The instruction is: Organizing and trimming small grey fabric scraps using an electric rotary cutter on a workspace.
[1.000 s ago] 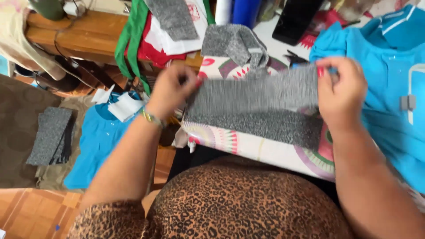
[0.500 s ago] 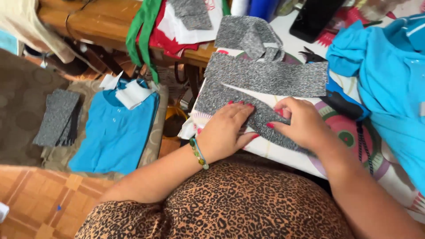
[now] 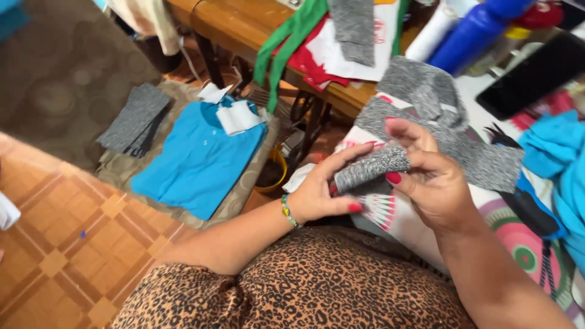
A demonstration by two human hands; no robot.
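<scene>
— Grey knit strip (image 3: 373,167), folded down into a narrow bar, sits between our two hands just above the patterned cloth (image 3: 518,240) on the worktop. Our left hand (image 3: 323,192) pinches its near end between thumb and fingers; our right hand (image 3: 429,176) grips the far end, thumb pressed on top.

— How far along do we judge it?

— The strip looks folded over on itself already, so the fold seems made; we'd say it has yet to be set down. A wider grey knit piece (image 3: 463,149) lies flat just behind it, not folded up, and another grey scrap (image 3: 420,82) sits crumpled beyond that.

— And farther out?

— Down on the floor a blue shirt (image 3: 198,161) lies spread on a mat, with a small stack of grey pieces (image 3: 135,119) beside it. Blue fabric (image 3: 557,158) crowds the right edge.

— What can't we make out?

— How many layers the strip has; our fingers cover both ends. The blue fabric and the dark flat object (image 3: 536,73) are cut off by the frame.
</scene>
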